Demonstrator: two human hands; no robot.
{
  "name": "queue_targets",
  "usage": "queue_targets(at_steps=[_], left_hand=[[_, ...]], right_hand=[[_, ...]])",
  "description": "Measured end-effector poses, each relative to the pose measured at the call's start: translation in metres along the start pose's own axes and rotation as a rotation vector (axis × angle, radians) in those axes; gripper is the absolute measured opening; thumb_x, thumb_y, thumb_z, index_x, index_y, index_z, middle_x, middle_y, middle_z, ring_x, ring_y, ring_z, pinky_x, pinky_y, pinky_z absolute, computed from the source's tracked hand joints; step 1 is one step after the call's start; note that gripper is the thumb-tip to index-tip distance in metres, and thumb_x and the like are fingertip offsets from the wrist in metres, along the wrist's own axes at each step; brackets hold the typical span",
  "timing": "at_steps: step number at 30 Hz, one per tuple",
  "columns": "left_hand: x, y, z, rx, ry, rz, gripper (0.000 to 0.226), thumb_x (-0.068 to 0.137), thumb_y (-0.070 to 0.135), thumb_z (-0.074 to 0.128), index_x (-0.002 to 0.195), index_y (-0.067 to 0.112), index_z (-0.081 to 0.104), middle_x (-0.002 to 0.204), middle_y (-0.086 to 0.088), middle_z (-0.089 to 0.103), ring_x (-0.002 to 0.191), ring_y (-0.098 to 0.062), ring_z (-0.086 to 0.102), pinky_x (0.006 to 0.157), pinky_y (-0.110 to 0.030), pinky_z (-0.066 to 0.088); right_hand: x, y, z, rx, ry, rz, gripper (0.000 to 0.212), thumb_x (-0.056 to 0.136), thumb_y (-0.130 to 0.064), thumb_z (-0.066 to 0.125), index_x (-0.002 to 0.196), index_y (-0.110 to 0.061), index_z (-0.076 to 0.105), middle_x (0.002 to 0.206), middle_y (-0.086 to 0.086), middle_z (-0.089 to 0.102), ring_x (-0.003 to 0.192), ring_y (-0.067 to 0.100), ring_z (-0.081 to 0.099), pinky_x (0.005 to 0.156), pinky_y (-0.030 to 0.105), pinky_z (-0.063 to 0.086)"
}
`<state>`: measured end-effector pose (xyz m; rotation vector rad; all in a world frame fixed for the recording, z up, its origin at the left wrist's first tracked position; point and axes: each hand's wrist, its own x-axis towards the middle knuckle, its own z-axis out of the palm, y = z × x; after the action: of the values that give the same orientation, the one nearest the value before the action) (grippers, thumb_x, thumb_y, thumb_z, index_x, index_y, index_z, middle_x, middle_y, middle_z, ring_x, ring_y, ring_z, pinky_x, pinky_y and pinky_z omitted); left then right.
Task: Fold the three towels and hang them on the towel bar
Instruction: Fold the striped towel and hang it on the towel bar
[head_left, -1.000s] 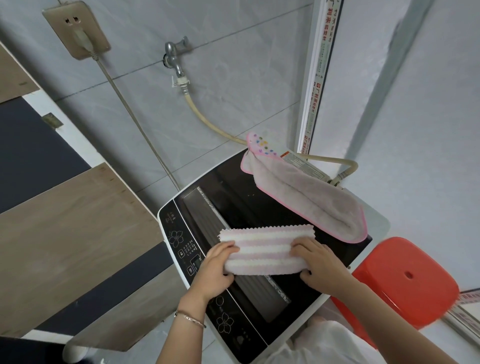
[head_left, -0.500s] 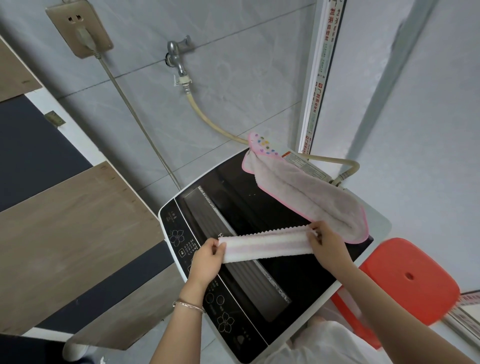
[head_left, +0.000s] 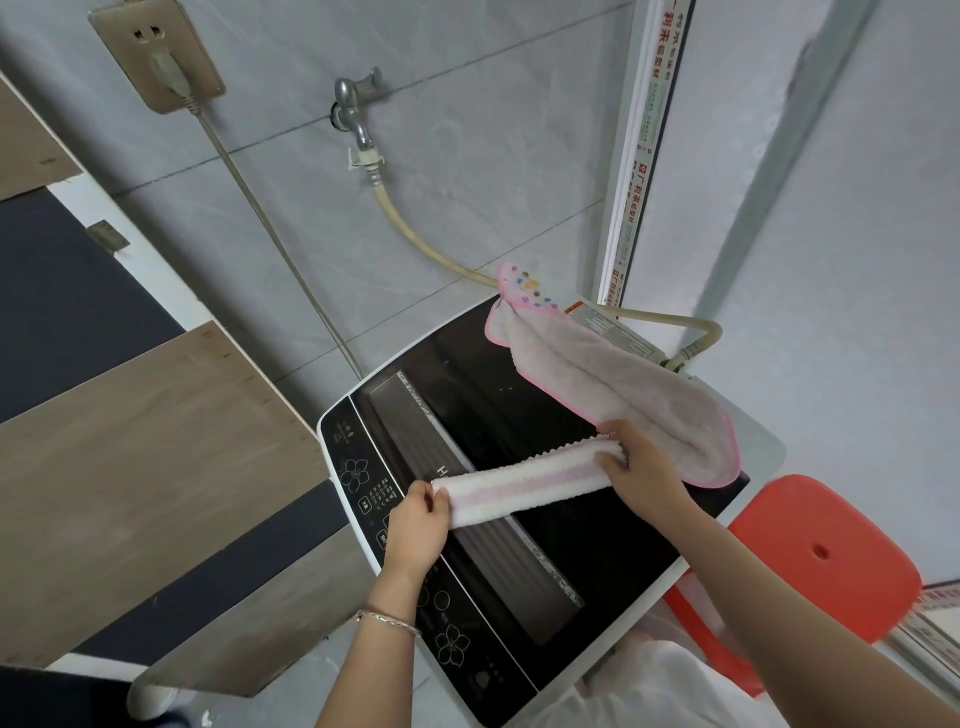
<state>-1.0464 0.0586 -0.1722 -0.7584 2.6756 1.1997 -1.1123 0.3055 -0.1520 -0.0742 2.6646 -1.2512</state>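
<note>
Head view: striped towel (head_left: 524, 486) runs lengthwise left-right.

**Laundry corner: fixtures and surroundings**

- Grey tiled wall (head_left: 467, 182), pale grout lines, even soft light.
- Beige wall socket (head_left: 156, 52), plug inserted; grey cable (head_left: 270, 234) runs down behind the washing machine (head_left: 467, 374).
- Metal tap (head_left: 356, 104) with cream hose (head_left: 410, 234).
- Top-loader, dark lid, flower-printed control panel (head_left: 358, 473).
- Door (head_left: 145, 441) in wood and dark panels, left.
- White frame strip (head_left: 644, 156), red lettering.
- Red plastic stool (head_left: 831, 561), right.
</note>
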Motion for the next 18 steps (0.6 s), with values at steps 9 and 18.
queue_targets(at_steps=[9, 18], left_hand=[[-0.002, -0.003, 0.002, 0.006, 0.018, -0.014, 0.019, 0.095, 0.021, 0.042, 0.090, 0.005, 0.051, 0.067, -0.007, 0.055, 0.056, -0.018, 0.049, 0.049, -0.027, 0.037], [-0.003, -0.008, 0.013, 0.145, 0.085, -0.052, 0.025, 0.094, 0.023, 0.045, 0.107, 0.004, 0.055, 0.110, -0.013, 0.058, 0.115, -0.028, 0.041, 0.092, -0.038, 0.041]], right_hand=[[0.016, -0.003, 0.010, -0.108, 0.022, 0.040, 0.013, 0.095, -0.015, 0.046, 0.107, -0.014, 0.050, 0.100, 0.003, 0.056, 0.085, 0.018, 0.052, 0.068, 0.024, 0.037], [0.021, -0.011, 0.013, -0.339, 0.011, -0.007, 0.018, 0.097, -0.017, 0.042, 0.113, -0.014, 0.050, 0.110, 0.007, 0.059, 0.087, 0.016, 0.051, 0.076, 0.023, 0.041]])
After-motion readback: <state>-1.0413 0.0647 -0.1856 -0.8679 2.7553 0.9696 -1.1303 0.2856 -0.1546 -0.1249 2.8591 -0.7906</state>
